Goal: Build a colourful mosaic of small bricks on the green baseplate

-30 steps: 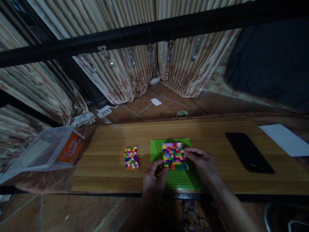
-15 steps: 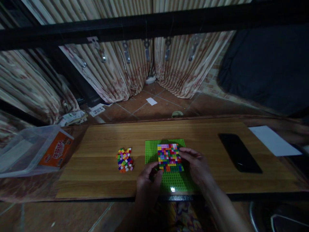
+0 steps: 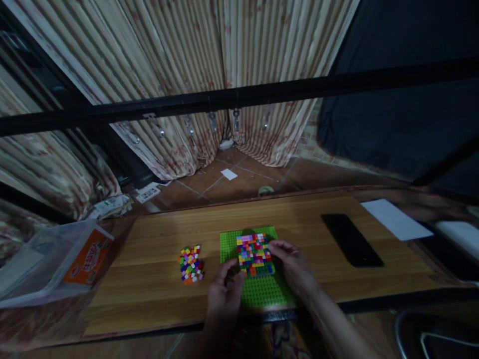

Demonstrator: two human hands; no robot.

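Observation:
A square brick mosaic (image 3: pixel 255 253), made of many small coloured toy bricks, is over a green studded baseplate (image 3: pixel 258 294). Along its near edge some green shows between the bricks. My left hand (image 3: pixel 223 289) is at its lower left corner, thumb and forefinger curled against the edge. At the right edge, my right hand (image 3: pixel 294 262) presses bent fingers to the mosaic's side. Whether the mosaic rests on the baseplate or is slightly raised I cannot tell. A pile of loose toy bricks (image 3: pixel 191 265) lies on the wooden table left of the baseplate.
The wooden table (image 3: pixel 149 269) also carries a black phone-like slab (image 3: pixel 352 240) on the right. White paper (image 3: pixel 396 219) lies beyond it. A clear plastic bin (image 3: pixel 45 264) with an orange label stands at the left. A dark bar (image 3: pixel 209 99) crosses before the curtains.
The camera view has tilted up and shifted right, so the table appears lower and further left. Both hands keep their places at the mosaic's sides.

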